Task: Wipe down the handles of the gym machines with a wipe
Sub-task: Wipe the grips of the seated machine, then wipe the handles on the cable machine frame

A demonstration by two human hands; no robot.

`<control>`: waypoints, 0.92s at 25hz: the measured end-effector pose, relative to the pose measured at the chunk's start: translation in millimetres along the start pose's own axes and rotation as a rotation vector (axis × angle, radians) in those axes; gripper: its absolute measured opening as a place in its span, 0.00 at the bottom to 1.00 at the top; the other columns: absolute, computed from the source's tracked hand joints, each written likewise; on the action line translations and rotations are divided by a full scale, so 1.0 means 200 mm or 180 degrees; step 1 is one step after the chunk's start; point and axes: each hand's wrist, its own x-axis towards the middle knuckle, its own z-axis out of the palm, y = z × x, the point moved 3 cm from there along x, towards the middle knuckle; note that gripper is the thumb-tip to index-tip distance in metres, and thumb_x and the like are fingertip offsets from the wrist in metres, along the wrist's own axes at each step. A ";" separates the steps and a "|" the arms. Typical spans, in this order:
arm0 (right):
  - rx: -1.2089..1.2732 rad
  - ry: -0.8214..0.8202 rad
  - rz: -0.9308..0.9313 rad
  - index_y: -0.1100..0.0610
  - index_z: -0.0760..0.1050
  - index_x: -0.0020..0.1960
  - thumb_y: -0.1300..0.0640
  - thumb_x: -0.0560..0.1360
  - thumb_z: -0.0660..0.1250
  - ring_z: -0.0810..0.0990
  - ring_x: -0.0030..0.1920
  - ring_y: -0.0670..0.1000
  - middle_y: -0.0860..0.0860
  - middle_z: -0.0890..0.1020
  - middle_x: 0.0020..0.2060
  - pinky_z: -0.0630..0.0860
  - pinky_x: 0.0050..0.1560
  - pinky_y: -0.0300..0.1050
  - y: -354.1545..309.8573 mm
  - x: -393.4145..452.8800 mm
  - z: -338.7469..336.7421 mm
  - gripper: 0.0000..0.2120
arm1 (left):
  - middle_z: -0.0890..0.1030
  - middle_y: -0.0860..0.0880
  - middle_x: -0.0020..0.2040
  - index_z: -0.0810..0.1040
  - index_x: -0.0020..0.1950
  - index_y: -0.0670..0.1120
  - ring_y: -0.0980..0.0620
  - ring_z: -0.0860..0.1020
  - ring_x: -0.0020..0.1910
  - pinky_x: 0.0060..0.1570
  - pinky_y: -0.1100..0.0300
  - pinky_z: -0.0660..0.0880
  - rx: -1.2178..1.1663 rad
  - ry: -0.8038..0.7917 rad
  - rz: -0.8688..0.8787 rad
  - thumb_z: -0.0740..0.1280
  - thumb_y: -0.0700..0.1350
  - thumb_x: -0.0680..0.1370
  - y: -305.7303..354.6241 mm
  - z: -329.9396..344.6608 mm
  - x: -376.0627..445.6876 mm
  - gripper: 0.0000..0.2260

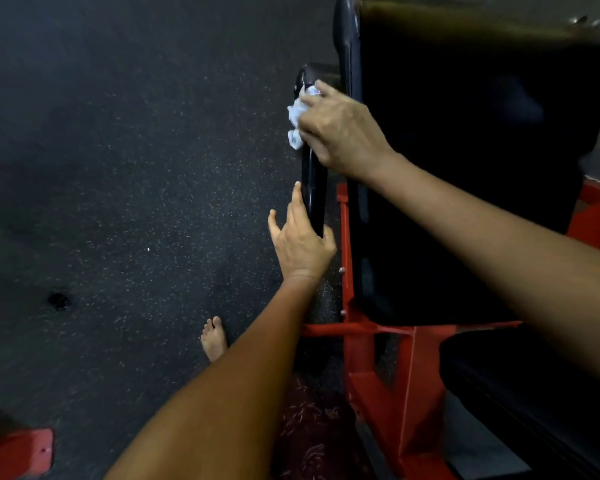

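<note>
Up close: your right hand (340,133) presses crumpled white wipe (297,119) against upper part of black padded handle (313,188), fingers curled over it, most of wipe hidden under palm. Your left hand (300,242) steadies same handle lower down, thumb behind it, index and middle fingers straight along its side. Red frame (388,358) partly covered by forearms. Large black pad (465,168) at right too dark to read. Bare foot (214,339) on speckled floor (136,202).
</note>
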 end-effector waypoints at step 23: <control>0.1964 -0.0606 0.2193 0.61 0.81 0.40 0.61 0.70 0.68 0.79 0.42 0.51 0.57 0.83 0.40 0.74 0.43 0.45 -0.62 0.14 -0.65 0.05 | 0.63 0.43 0.72 0.60 0.73 0.42 0.42 0.68 0.68 0.64 0.47 0.68 0.1996 -0.2048 -0.0314 0.65 0.54 0.78 -0.08 -1.21 0.05 0.29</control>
